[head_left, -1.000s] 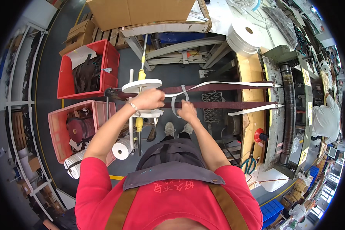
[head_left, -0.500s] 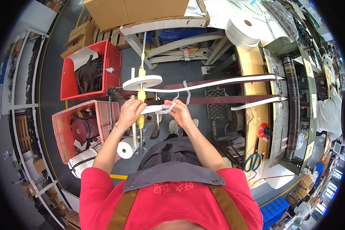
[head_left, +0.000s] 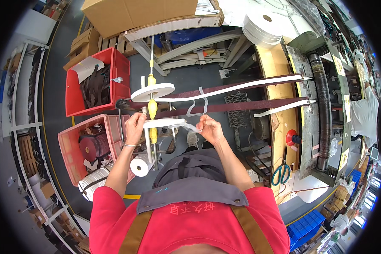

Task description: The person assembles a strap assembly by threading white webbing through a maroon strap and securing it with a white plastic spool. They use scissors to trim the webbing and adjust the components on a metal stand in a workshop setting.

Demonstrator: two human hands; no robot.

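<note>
My left hand (head_left: 134,128) is closed at the left rim of a flat roll of white tape (head_left: 167,122), seen nearly edge-on around a rod with yellow fittings (head_left: 153,109). To the right, my right hand (head_left: 211,130) pinches a thin, translucent strip (head_left: 191,126) that reaches to the roll's right edge. A second white tape roll (head_left: 155,92) sits farther along the rod. From it a white band (head_left: 237,89) runs right, above a dark maroon strap (head_left: 258,80). Another maroon strap (head_left: 241,106) lies nearer, and a loose pale strip (head_left: 205,103) hangs across the straps.
A red bin (head_left: 122,80) and a pink bin (head_left: 67,154) stand at left. Scissors (head_left: 280,173) lie on the wooden bench (head_left: 276,135) at right, beside a machine with a dark roller (head_left: 321,114). A large white roll (head_left: 258,31) stands at the back. A cardboard box (head_left: 139,15) is at far left.
My hands have drawn apart. The right moved right and slightly nearer with the translucent strip; the left moved left to the roll's rim. The whole view has shifted a little.
</note>
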